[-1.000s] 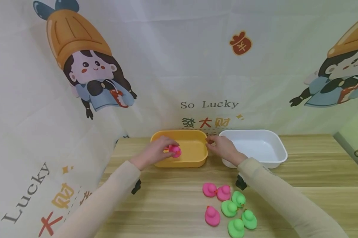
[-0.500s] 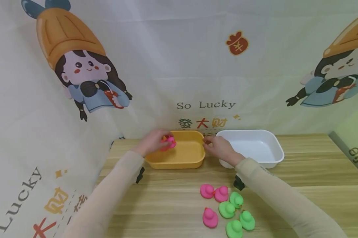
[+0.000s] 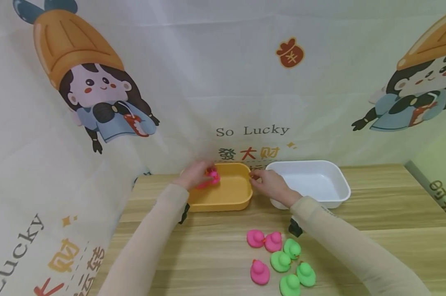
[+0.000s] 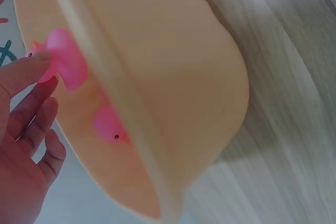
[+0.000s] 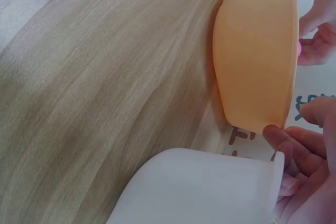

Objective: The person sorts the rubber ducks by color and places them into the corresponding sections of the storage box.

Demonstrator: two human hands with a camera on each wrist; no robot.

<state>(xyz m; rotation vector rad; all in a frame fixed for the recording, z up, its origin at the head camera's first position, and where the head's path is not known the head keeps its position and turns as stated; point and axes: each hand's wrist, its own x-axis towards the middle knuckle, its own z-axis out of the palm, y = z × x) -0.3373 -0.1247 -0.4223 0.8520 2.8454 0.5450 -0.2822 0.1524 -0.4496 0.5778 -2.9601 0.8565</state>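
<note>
My left hand (image 3: 196,174) pinches a pink rubber duck (image 4: 69,59) between thumb and fingers, over the left part of the yellow tub (image 3: 223,202). Below it, a second pink duck (image 4: 109,124) lies inside that tub, mostly covered by the hand in the head view. My right hand (image 3: 272,186) is in the gap between the yellow tub and the white tub (image 3: 312,181). One of its fingertips touches the yellow tub's right end, while the thumb stands apart; in the right wrist view its other fingers lie beside the white tub's rim.
Three pink ducks (image 3: 259,272) and several green ducks (image 3: 280,261) sit on the wooden table (image 3: 200,246) in front of the tubs. Behind the table hangs a printed cloth (image 3: 223,82). Both forearms reach across the table from the front.
The left hand has moved the held duck toward the back left of the yellow tub, and another pink duck now shows beneath it. The right hand stays at the tub's end. The head view shifted slightly.
</note>
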